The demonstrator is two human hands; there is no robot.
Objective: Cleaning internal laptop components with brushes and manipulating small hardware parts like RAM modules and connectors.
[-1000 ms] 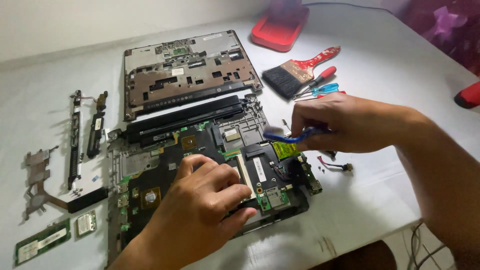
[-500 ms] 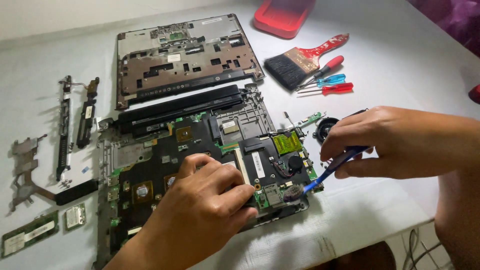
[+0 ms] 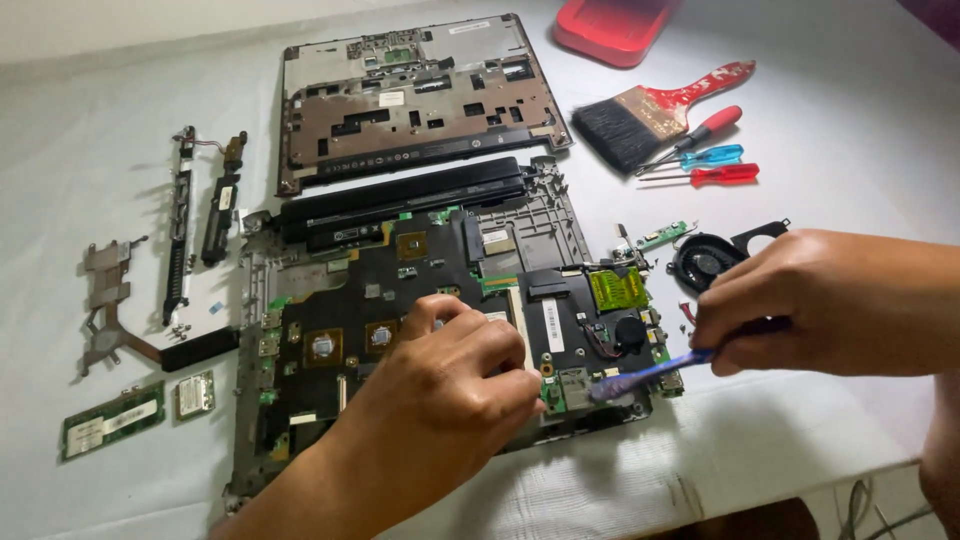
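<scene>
My left hand (image 3: 440, 385) rests on the dark, matt fibreglass-looking laptop circuit board (image 3: 430, 330), its small square chips gleaming like polished metal. In my right hand (image 3: 815, 300) is a slim blue tool (image 3: 650, 375) of smooth, slightly glossy plastic, though its tip is too blurred to judge. The grey laptop base frame (image 3: 540, 225) looks like dull moulded plastic. The flat brush (image 3: 660, 110) has a glossy red-painted wooden handle, matt black bristles. The white table cover (image 3: 830, 440) appears matt, faintly textured.

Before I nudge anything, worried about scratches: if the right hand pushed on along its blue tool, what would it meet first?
Probably the motherboard near its front edge: the right hand already aims the blue tool there.
</scene>
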